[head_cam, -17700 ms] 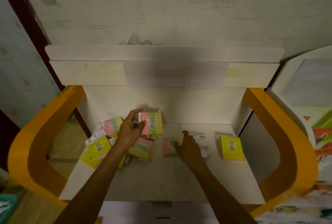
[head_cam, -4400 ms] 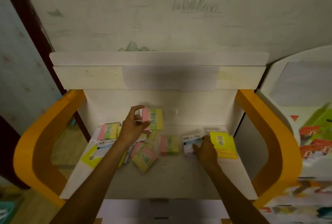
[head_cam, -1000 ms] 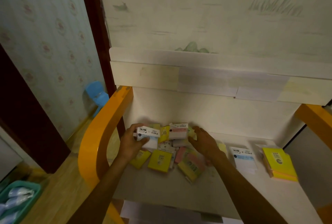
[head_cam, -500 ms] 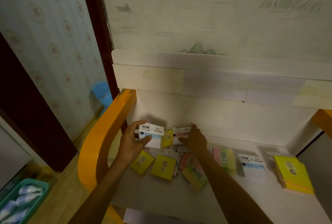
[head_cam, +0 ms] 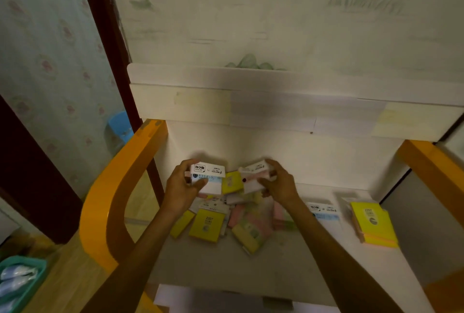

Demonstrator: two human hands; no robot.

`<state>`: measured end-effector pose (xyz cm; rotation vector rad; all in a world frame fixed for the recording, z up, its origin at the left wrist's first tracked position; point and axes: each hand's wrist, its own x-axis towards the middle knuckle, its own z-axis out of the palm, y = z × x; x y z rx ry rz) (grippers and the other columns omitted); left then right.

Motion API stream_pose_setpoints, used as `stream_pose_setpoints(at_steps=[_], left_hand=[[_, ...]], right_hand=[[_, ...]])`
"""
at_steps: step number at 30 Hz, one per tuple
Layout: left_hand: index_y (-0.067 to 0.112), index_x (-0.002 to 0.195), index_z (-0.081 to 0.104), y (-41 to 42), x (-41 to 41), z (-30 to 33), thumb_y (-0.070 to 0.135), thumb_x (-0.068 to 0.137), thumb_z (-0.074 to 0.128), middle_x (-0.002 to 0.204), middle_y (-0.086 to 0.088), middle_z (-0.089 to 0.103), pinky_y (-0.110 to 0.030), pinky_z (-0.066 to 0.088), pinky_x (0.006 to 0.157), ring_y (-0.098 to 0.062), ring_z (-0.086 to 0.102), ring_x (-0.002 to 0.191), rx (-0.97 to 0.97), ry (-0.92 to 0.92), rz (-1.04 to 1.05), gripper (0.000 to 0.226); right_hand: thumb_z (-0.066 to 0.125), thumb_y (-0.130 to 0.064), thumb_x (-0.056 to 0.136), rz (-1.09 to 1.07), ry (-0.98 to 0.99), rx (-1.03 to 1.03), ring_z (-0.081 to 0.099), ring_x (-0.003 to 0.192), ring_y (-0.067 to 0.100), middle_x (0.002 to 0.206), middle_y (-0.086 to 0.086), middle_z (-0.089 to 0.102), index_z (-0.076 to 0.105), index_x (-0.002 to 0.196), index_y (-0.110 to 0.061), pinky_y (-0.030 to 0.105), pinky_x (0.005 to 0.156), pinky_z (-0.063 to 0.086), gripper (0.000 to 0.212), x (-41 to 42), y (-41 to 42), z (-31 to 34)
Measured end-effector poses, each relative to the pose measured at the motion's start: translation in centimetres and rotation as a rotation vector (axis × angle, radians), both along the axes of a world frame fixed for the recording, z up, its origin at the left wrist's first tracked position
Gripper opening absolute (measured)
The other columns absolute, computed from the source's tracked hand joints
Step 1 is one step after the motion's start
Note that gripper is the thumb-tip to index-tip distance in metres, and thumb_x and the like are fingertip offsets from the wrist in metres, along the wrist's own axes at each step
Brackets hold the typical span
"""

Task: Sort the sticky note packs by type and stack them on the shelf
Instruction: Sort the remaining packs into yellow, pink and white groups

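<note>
Over the back of the white shelf (head_cam: 288, 267), toward twelve o'clock from us, we hold both hands up above the loose pile. Our left hand (head_cam: 179, 188) grasps a white pack (head_cam: 208, 179) with a blue band and a black label, thumb across its front and fingers curled behind its left edge. Our right hand (head_cam: 280, 184) grasps a pink pack (head_cam: 254, 178) with a white header card, fingers wrapped over its top right corner and thumb pressed on its front. Between the two, a small yellow pack (head_cam: 232, 182) stands tilted, touching the white pack on its left; we cannot tell which hand, if either, bears it.

Below our hands, at six o'clock from them, lies the unsorted pile (head_cam: 241, 222): a yellow pack marked 2207 (head_cam: 208, 225) lies flat at its front, another yellow one (head_cam: 181, 223) slants just beside it at nine o'clock, partly under our left forearm, and pink-and-green packs (head_cam: 253, 227) overlap at three o'clock from it. The rest of the heap is blurred.

At three o'clock from the pile, past our right forearm, a white and blue pack (head_cam: 324, 212) lies flat on the shelf. Further toward three o'clock, apart from it, sits a yellow stack (head_cam: 374, 225) with pink edges showing beneath.

Orange side arms (head_cam: 113, 187) frame the shelf. At eight o'clock, down on the wooden floor, a teal basket (head_cam: 37, 266) holds pale wrapped items.
</note>
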<state>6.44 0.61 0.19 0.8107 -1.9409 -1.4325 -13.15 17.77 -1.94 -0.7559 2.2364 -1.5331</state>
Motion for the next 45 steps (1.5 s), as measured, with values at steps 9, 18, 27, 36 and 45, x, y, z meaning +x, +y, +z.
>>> stream_pose_setpoints(at_steps=[9, 18, 27, 36, 45], left_hand=[[0.017, 0.123, 0.055, 4.8, -4.4, 0.7, 0.004, 0.08, 0.073, 0.117, -0.013, 0.055, -0.052, 0.057, 0.074, -0.031, 0.063, 0.098, -0.127, 0.006, -0.071, 0.048], [0.018, 0.121, 0.056, 10.2, -7.2, 1.4, 0.003, 0.081, 0.071, 0.121, -0.013, 0.055, -0.04, 0.06, 0.067, -0.028, 0.063, 0.094, -0.142, 0.006, -0.108, 0.045], [0.021, 0.121, 0.056, 13.1, -8.6, 1.2, 0.001, 0.082, 0.07, 0.121, -0.014, 0.053, -0.053, 0.058, 0.07, -0.035, 0.061, 0.101, -0.065, 0.027, -0.12, 0.046], [0.016, 0.121, 0.056, 16.8, -10.9, 1.2, -0.004, 0.081, 0.069, 0.114, -0.012, 0.051, -0.027, 0.057, 0.047, -0.022, 0.062, 0.089, -0.068, 0.014, -0.128, 0.047], [0.012, 0.125, 0.053, 22.2, -15.4, -2.0, 0.0, 0.082, 0.068, 0.123, -0.015, 0.054, -0.014, 0.055, 0.062, -0.023, 0.061, 0.1, -0.14, -0.141, -0.246, 0.047]], right_hand=[[0.069, 0.0, 0.083, -0.211, 0.028, 0.031, 0.059, 0.041, 0.003, 0.102, 0.014, 0.057, 0.049, 0.135, -0.016, 0.02, 0.038, 0.049, 0.058, -3.7, 11.4, 1.4], [0.068, -0.003, 0.084, -0.235, -0.069, 0.095, 0.061, 0.043, 0.015, 0.101, 0.011, 0.057, 0.045, 0.136, -0.012, 0.025, 0.038, 0.051, 0.058, -4.3, 16.7, -1.1], [0.065, -0.024, 0.088, -0.19, 0.182, 0.474, 0.058, 0.112, 0.033, 0.127, 0.015, 0.058, 0.04, 0.14, -0.012, 0.042, 0.089, 0.051, 0.058, -4.5, 18.7, -3.5], [0.053, -0.037, 0.093, -0.142, 0.457, 0.66, 0.058, 0.11, 0.029, 0.127, 0.01, 0.052, 0.039, 0.137, -0.02, 0.038, 0.082, 0.051, 0.05, -5.3, 19.5, -1.2], [0.051, -0.035, 0.094, 0.047, 0.55, 0.648, 0.051, 0.116, 0.024, 0.128, 0.007, 0.052, 0.04, 0.138, -0.021, 0.037, 0.086, 0.049, 0.048, -9.0, 22.0, 1.0]])
